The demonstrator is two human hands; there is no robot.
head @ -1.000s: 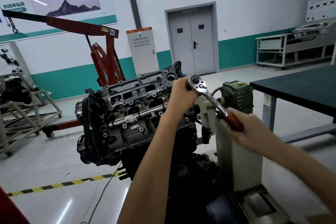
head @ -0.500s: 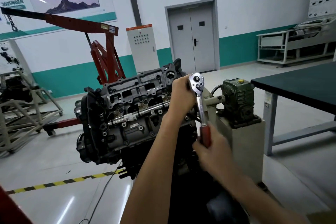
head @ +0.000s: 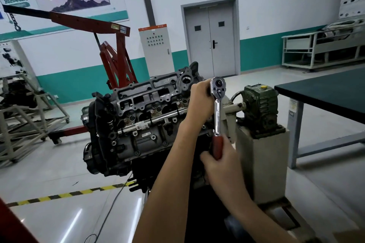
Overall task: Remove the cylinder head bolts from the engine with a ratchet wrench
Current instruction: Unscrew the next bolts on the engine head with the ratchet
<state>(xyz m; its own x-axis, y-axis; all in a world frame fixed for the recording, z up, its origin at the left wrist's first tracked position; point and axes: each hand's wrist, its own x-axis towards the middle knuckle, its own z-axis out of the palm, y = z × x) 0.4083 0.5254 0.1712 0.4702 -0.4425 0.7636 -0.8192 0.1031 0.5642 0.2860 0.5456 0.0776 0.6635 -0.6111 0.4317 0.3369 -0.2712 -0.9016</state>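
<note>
The red handle of the ratchet wrench [head: 217, 112] is gripped in the right hand [head: 221, 165], and the shaft is held nearly upright. Its chrome head is clasped by the curled left hand [head: 198, 98] at the right end of the engine [head: 138, 120]; the bolt is hidden there. A green gearbox [head: 260, 108] is seen beside it, and a red crane [head: 116, 59] beyond.

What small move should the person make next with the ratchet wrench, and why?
Probably swing the red handle sideways through a loosening stroke: the right hand grips it hanging straight down, while the left hand holds the ratchet head against the engine.
</note>
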